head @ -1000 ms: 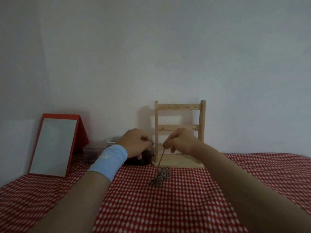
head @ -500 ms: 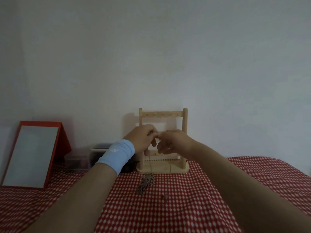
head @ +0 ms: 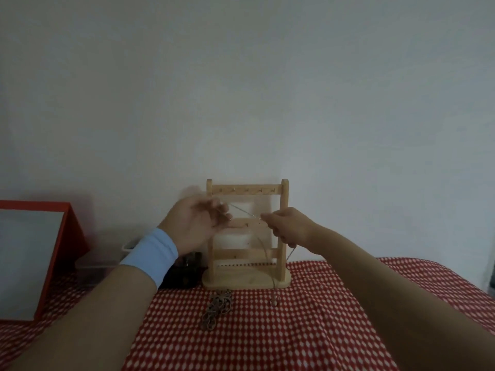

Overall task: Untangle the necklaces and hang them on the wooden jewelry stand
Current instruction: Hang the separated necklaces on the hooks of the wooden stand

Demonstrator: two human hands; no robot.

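A wooden jewelry stand (head: 284, 236) with three crossbars stands at the back of the table against the wall. In front of it my left hand (head: 197, 224) and my right hand (head: 288, 226) each pinch a thin silver necklace (head: 245, 211), which is stretched between them. The rest of its chain loops down past the stand's right post to a small pendant (head: 273, 302) near the cloth. A heap of bronze ring-link necklace (head: 218, 307) lies on the red checked tablecloth (head: 308, 330) just before the stand's base.
A red-framed mirror (head: 29, 261) leans at the left. Clear plastic boxes (head: 99, 263) and a dark small box (head: 187, 271) sit left of the stand. A pale wall is close behind. A light blue wristband is on my left wrist.
My hands have moved apart, drawing the thin chain taut between them in front of the stand. The chain's lower loop and pendant now hang at the right. The bronze heap stays put.
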